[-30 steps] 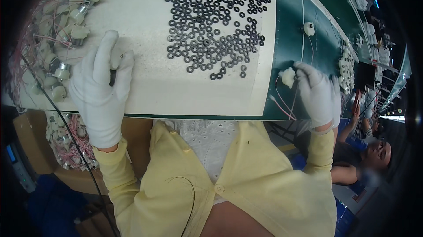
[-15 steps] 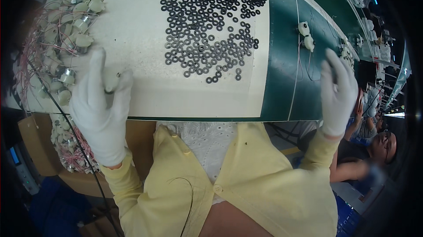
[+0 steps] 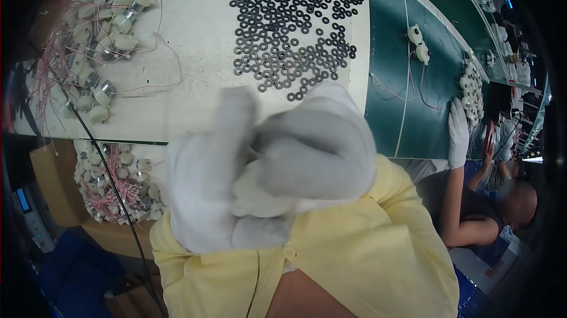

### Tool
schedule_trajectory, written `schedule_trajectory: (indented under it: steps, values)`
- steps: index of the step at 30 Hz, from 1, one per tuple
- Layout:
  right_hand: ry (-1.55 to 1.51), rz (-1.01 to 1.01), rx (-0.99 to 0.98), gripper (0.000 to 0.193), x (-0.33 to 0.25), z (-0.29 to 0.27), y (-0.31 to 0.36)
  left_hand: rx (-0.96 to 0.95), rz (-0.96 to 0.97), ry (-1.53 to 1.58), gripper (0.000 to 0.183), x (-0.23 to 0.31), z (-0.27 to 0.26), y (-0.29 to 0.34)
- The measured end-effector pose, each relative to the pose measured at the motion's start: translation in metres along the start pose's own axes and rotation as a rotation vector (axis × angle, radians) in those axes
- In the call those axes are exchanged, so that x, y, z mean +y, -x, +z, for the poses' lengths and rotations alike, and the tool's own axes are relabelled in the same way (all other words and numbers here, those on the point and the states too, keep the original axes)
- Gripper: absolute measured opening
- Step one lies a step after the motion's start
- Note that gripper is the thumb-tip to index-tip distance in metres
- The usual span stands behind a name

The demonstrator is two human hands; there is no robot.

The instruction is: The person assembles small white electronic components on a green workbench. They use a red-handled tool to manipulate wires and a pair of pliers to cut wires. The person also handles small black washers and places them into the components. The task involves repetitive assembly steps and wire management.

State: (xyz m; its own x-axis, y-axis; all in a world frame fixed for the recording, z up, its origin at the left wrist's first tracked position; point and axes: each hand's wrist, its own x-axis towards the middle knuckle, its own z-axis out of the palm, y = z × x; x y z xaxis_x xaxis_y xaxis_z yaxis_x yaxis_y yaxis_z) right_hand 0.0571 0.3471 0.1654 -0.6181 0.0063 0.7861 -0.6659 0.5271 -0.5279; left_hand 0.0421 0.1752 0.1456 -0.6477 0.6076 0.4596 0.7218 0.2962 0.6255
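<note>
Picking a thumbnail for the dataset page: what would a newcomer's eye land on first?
First, the white-gloved left hand and right hand, blurred and close together around a pale part mid-view. Then the dense spread of black rings on the white work surface, top centre. Third, the jumble of pale parts with pink wires at upper left.
</note>
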Motion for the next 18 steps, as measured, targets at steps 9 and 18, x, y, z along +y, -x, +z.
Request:
schedule_trajectory:
  steps: [9, 18]
  values:
    - [-0.731, 1.054, -0.127, 0.068, -0.001, -0.148, 0.04, 0.069, -0.145, -0.593, 0.047, -0.018, -0.032, -0.022]
    - [0.429, 0.76, -0.789, 0.055, 0.029, -0.171, 0.033, 0.141, -0.43, -0.963, 0.041, -0.063, -0.048, -0.007]
